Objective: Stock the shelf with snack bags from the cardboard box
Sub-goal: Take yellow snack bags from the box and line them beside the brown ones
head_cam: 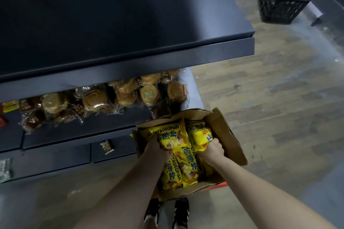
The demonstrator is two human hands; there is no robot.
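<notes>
The left hand (pixel 158 148) was down inside the cardboard box (pixel 229 135), fingers clamped on the top snack bag (pixel 172 135). The right hand (pixel 213 151) had its fingers curled, apparently, round a second snack bag (pixel 202 138). The box stood just beside the lower shelf (pixel 74 132).

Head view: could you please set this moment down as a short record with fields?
left hand: grips a yellow snack bag in the cardboard box
right hand: grips a second yellow bag in the same box
box: open, beside the shelving, with more yellow bags inside
lower shelf: holds wrapped pastries
black crate: on the floor, far right
</notes>
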